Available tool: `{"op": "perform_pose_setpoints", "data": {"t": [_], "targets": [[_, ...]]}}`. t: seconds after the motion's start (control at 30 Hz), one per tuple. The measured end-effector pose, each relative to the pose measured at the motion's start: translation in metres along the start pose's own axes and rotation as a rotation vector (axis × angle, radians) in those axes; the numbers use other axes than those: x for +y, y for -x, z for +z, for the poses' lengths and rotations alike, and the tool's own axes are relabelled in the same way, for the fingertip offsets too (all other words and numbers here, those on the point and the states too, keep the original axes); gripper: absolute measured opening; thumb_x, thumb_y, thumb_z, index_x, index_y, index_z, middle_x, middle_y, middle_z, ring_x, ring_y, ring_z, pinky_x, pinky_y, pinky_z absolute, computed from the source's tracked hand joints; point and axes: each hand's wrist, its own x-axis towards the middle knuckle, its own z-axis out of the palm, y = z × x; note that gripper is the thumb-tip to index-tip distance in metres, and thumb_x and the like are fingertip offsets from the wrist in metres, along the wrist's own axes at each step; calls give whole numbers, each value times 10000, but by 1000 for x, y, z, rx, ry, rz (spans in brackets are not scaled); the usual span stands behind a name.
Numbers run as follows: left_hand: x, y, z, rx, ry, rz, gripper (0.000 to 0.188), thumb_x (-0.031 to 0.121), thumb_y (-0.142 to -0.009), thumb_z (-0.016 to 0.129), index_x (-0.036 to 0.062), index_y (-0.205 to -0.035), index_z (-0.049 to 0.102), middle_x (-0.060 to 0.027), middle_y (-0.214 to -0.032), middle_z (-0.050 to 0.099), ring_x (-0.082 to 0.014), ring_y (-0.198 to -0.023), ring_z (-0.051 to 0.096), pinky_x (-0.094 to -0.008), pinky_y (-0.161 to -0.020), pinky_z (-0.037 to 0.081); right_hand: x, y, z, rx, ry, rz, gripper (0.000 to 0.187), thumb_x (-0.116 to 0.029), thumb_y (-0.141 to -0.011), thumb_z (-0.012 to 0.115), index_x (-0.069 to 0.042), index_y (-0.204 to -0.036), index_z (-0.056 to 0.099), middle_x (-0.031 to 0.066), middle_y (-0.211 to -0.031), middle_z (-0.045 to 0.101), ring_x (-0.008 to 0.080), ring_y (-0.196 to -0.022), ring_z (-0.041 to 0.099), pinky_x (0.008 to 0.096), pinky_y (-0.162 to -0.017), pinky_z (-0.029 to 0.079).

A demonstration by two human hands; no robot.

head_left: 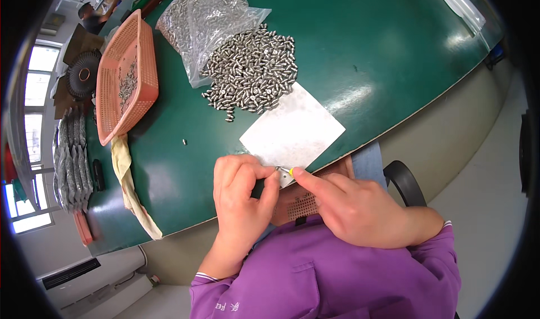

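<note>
At the near table edge, my left hand [242, 189] is closed, its thumb and forefinger pinching a small metal part [278, 168]. My right hand [360, 206] grips a small tool [292, 172] with a yellow end, whose thin metal tip points at that part; most of its handle is hidden. Both hands meet over the near corner of a white sheet [298, 125]. Beyond the sheet lies a heap of small silvery metal parts [253, 71], spilling from a clear plastic bag [197, 21]. A pink mesh basket [302, 206] sits below my hands, partly covered by them.
A pink basket [147, 71] with some metal parts stands at the left. Nearby are a pale cloth strip [126, 178], a black marker [98, 175], stacked filled bags [73, 159] and a black fan [84, 74]. One loose part [184, 142] lies on the green table [382, 55].
</note>
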Motion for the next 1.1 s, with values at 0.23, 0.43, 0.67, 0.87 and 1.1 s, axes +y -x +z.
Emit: {"op": "perform_pose_setpoints", "data": {"t": [0.23,0.43,0.67,0.87,1.1], "targets": [[0,-4,-3,-20,-19,22,177,-49,-704,764,28,-806,641,-94,-874,619,-266,-862,583,-362,-764,480,-10,-3,-10,-180,199,9,639,-68,-818,639,-11,-1440,502,87,-845,564,208,-673,628,339,-563,545],[15,-1,-23,-265,134,72,196,64,-765,797,60,-936,701,-83,-913,645,-307,-895,610,-398,-803,503,4,1,-18,-110,-93,97,557,-56,-904,591,-140,-1450,524,106,-917,640,297,-737,665,394,-630,576],[-82,-14,-81,169,-384,-326,208,-58,-897,600,2,-1088,655,-141,-1096,650,-315,-928,653,-361,-792,540,14,8,-25,116,-115,51,520,-13,-914,601,-113,-1422,559,105,-886,651,263,-699,640,372,-613,532],[-112,-4,-101,10,-365,-284,112,-45,-879,642,-16,-981,679,-144,-1013,662,-297,-861,659,-358,-758,535,14,9,-21,111,-147,75,511,-3,-908,605,-103,-1408,574,109,-880,660,261,-682,638,367,-608,529],[-82,-4,-81,86,-223,-430,64,-19,-887,661,-5,-949,668,-98,-928,672,-193,-747,645,-315,-699,532,17,10,-9,101,-148,43,508,-26,-904,611,-111,-1404,577,90,-896,671,264,-703,653,372,-610,545]]}}
